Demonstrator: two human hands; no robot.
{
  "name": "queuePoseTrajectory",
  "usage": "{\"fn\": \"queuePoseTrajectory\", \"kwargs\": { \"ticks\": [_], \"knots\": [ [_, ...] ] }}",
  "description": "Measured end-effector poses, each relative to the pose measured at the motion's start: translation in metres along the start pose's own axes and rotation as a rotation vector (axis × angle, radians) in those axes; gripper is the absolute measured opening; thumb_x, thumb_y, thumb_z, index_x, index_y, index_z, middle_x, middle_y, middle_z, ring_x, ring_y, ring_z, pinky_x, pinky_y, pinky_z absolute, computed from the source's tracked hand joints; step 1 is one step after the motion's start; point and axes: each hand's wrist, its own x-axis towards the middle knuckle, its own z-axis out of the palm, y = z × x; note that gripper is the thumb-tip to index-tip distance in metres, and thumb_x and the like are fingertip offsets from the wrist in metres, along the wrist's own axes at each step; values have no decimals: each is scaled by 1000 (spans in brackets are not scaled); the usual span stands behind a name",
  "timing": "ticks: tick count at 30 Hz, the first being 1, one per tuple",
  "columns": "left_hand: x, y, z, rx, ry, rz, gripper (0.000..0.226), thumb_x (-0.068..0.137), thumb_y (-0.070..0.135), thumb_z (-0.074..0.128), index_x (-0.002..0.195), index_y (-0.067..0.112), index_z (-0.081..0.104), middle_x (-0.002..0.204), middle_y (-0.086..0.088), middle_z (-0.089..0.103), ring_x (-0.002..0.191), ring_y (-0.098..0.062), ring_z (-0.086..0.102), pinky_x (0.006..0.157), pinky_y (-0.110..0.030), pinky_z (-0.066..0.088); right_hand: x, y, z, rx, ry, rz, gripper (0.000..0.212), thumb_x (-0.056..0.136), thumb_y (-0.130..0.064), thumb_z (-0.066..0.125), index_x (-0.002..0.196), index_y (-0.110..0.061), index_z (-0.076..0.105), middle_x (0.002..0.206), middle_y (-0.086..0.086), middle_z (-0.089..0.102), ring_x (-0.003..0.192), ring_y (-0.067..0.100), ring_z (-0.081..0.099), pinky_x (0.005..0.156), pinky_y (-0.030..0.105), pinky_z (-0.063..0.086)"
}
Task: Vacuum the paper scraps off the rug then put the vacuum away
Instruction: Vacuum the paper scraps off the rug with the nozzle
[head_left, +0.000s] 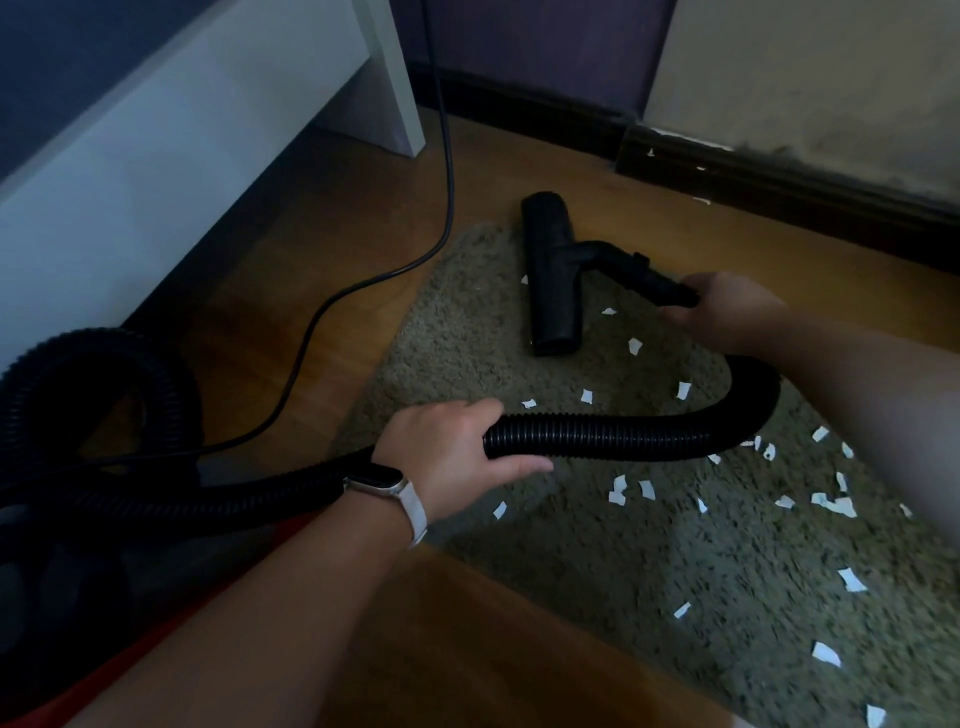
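Black ribbed hose (597, 434): L hand (447, 452) grips; R hand (727, 312) holds nozzle neck (623, 260); scraps (635, 345) on shaggy rug (467, 322).

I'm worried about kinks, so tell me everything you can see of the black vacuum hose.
The hose is black, ribbed, seemingly flexible plastic. It loops in a coil at the far left, runs through the left hand, whose fingers and thumb wrap it, crosses the rug among the paper scraps, then bends in a smooth U up to the right hand, which grips its end by the floor nozzle. No kink shows; whether it rests on the rug is unclear.
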Motion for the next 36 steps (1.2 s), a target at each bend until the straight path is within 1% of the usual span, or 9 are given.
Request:
{"fn": "queuePoseTrajectory", "kwargs": {
  "ticks": [10,12,16,18,20,23,26,33,36],
  "knots": [
    [5,-5,0,8,-13,-6,70,72,97,21,82,34,50,62,14,50,55,0,49,47,-22,42,8,-12,10,-17,-49,20,45,97,-49,57,132,-21,57,90,6,64,75,20,62,60,28,49],
    [5,-4,1,7,-6,2,70,72,97,20,81,34,49,62,14,49,55,-1,49,47,-23,41,9,-19,11,-59,-60,-20,43,96,-51,56,128,-23,58,88,6,65,75,21,64,60,29,50],
    [2,-3,3,21,-13,31,69,72,96,22,81,33,49,63,13,50,56,-5,51,47,-22,40,8,-36,17,-169,-107,-189,36,95,-54,55,117,-25,58,82,0,61,71,16,60,54,28,41],
    [-2,-5,4,11,-35,33,70,73,96,21,83,33,51,64,13,51,56,-4,52,46,-23,42,8,-38,20,-190,-106,-219,35,95,-54,56,115,-26,58,80,0,61,69,15,59,56,29,44],
    [-4,-6,4,2,-43,25,72,72,96,19,86,34,52,65,13,51,57,-4,53,47,-24,44,8,-31,17,-163,-99,-190,35,95,-53,57,117,-25,59,81,1,62,70,17,61,58,30,47],
    [1,-4,3,-1,-30,19,72,72,97,17,83,34,49,64,14,50,55,-3,51,47,-24,44,8,-12,10,-69,-81,-77,32,95,-50,59,118,-27,59,82,3,63,70,18,62,53,25,39],
    [8,1,3,-18,-7,2,70,70,98,19,79,34,47,61,14,50,53,-1,49,46,-22,40,8,3,5,-28,-54,-13,31,96,-48,59,117,-26,59,83,4,63,70,19,62,52,26,38],
    [7,3,6,-32,11,-6,70,71,98,25,82,34,52,62,14,50,56,-4,52,49,-23,44,9,7,4,-21,-22,14,34,95,-49,59,117,-23,61,84,5,64,72,21,63,54,28,42],
    [7,3,6,-30,28,-11,68,72,97,27,81,34,51,60,14,49,54,-2,50,46,-20,38,9,3,7,-33,-23,4,34,96,-48,58,119,-23,61,83,5,64,71,20,63,53,28,42]
  ]
}}
